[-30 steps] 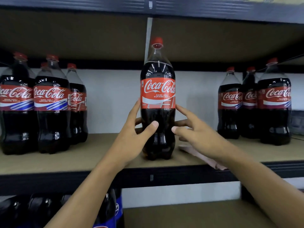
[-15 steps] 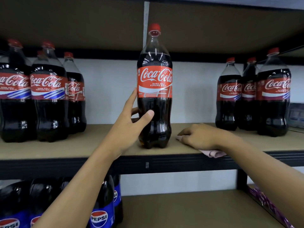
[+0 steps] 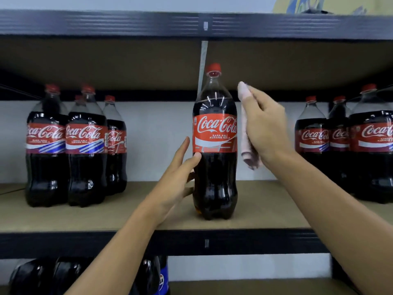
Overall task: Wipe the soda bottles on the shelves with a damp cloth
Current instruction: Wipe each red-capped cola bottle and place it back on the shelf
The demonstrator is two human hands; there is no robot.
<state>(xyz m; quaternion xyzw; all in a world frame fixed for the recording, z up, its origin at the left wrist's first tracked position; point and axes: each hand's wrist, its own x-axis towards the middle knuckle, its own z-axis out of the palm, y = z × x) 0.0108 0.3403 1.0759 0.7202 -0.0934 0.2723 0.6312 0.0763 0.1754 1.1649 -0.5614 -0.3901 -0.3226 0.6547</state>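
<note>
**Cloth lifted off the shelf and brought up beside the bottle**

Since half a second ago, the right hand [image 3: 265,124] has risen from the shelf board, where it lay on the cloth, to the height of the bottle's shoulder, and it has taken the cloth with it. The left hand has stayed low on the bottle's left flank.

Head view: the centre bottle [image 3: 214,167], a cola bottle with a red cap and red label, stands upright on the middle shelf [image 3: 106,216], a little right of the frame's centre. The left hand [image 3: 176,177] holds it from the left: the thumb lies across the front just under the label, the forefinger points up alongside it, and the other fingers curl round the back. The right hand grips the pink cloth [image 3: 246,143] between thumb and fingers. The cloth hangs in a folded strip just beside the right edge of the label; whether it touches the bottle cannot be told.

At the left of the frame a cluster of cola bottles [image 3: 85,145] stands on the same shelf, well apart from the centre one. Another cluster [image 3: 340,145] stands at the right. Along the bottom edge, dark bottles with blue labels [image 3: 162,279] show on the shelf below.
</note>
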